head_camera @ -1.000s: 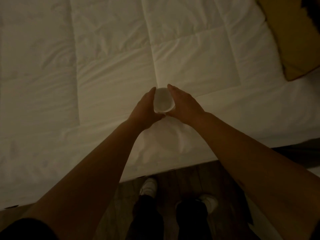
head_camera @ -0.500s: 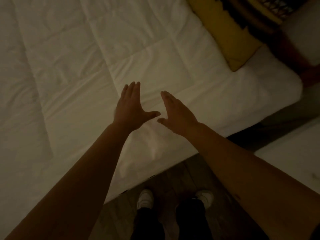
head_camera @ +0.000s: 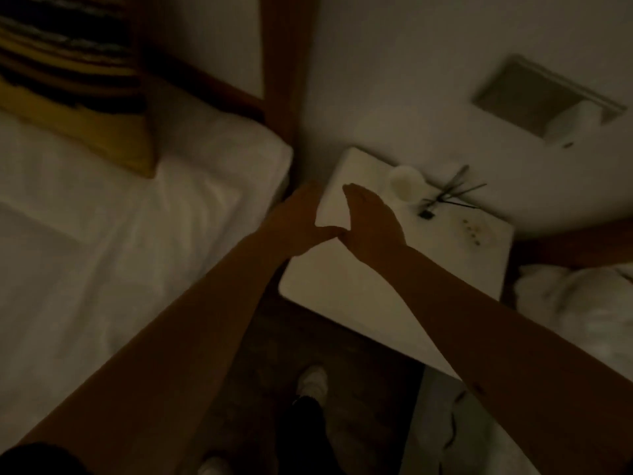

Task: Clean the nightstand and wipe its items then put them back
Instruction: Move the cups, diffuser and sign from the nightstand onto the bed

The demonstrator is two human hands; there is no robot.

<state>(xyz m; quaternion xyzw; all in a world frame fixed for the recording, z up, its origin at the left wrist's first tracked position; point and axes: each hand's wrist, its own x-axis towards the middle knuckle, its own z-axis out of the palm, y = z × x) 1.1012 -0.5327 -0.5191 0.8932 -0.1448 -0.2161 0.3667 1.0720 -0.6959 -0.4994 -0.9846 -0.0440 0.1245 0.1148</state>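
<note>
Dim bedside, white nightstand (head_camera: pixel 342 289), left hand (head_camera: pixel 296 222) and right hand (head_camera: pixel 371 222) empty, fingers spread

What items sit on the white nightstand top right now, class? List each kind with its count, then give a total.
Round white cup: 1
Small dark holder with thin dark sticks: 1
Patch of small dark specks: 1
Total: 3, all at the far side of the white nightstand. Both hands hover above it, holding nothing.
</note>
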